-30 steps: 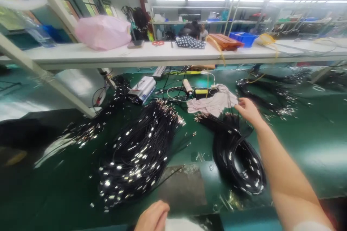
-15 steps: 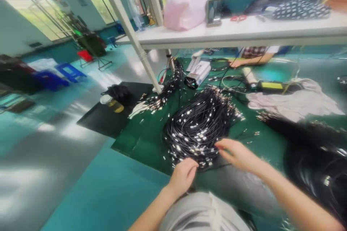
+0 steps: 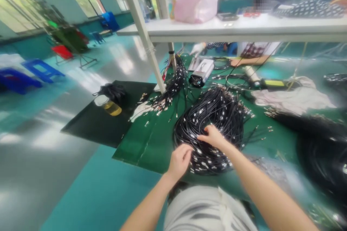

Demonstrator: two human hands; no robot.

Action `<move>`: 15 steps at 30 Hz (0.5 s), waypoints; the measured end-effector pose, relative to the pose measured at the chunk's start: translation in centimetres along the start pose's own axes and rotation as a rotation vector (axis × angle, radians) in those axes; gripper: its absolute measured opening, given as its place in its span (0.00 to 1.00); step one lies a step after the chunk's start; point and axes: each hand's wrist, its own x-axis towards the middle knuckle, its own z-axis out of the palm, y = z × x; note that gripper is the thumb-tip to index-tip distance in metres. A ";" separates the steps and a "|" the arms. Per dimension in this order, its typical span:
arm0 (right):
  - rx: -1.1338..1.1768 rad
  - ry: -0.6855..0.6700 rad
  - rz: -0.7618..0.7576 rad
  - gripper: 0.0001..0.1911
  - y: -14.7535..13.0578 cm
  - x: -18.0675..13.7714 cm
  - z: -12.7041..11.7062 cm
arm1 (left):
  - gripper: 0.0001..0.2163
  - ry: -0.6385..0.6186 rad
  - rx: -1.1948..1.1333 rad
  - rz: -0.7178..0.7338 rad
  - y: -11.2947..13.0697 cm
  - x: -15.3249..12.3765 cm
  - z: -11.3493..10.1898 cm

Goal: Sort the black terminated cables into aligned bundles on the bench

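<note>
A large coil of thin black cables with shiny metal ends lies on the green table mat before me. At the coil's near left edge is my left hand, its fingers curled together; what they hold, if anything, is too small to make out. Over the middle of the coil reaches my right hand, thumb and forefinger apart, with nothing plainly gripped. Whether its fingertips touch the cables is hard to tell. More black cables lie blurred at the right, and another bundle runs past the shelf post.
A white shelf on a metal post spans above the far side. Behind the coil are a white box-shaped device, a pale cloth and another person's arm. A lidded jar stands on the dark mat at left.
My right hand has moved left and forward, from the coil's right edge to over its middle. My left hand stays at the near edge, slightly farther forward. The view has shifted.
</note>
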 end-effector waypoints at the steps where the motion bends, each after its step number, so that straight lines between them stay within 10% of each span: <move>1: 0.009 -0.006 0.009 0.17 0.0 0.3 -0.2 | 0.08 0.010 0.000 0.019 -0.3 0.5 -0.3; 8: 0.110 0.030 0.000 0.06 -2.0 3.4 -2.8 | 0.10 0.098 0.192 0.127 -2.4 3.9 -0.2; 15: 0.022 -0.088 -0.021 0.09 -3.1 5.0 -0.2 | 0.14 0.026 0.352 0.134 -4.3 4.1 1.3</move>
